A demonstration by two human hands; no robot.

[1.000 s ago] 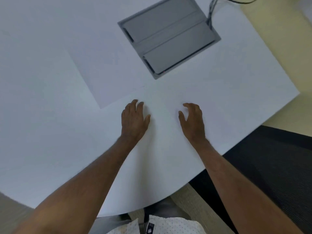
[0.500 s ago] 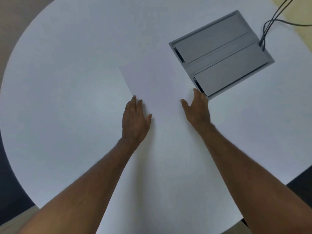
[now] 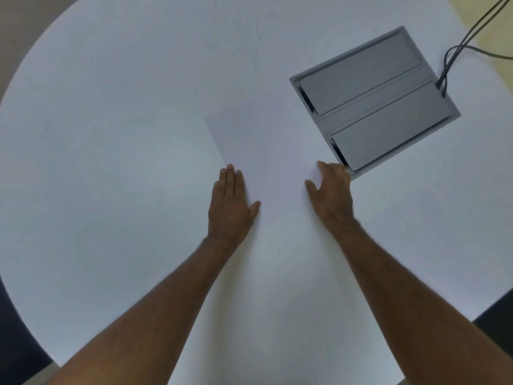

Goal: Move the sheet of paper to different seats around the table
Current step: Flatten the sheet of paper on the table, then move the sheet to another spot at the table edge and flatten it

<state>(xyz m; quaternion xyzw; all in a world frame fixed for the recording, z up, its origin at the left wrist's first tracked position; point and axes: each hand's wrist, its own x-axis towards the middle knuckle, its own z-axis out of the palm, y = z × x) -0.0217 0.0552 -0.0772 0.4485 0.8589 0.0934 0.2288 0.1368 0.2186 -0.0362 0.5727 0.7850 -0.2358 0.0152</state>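
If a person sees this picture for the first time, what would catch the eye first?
Probably the two bare arms reaching over the round white table, with the left hand and right hand at the near corners of a pale sheet of paper. Next, the grey hatch set in the tabletop at upper right, with black cables beside it.

— The table (image 3: 111,134) looks like a smooth, matt white laminate, no grain showing.

— And the sheet of paper (image 3: 263,140)?

— Plain matt paper, a shade greyer than the top (its edges are barely told apart from it).

— The cable box (image 3: 374,98)?

— Grey lids, brushed-looking metal or plastic, I cannot tell; a dull satin finish. The cables (image 3: 455,48) are dark, smooth-sheathed.
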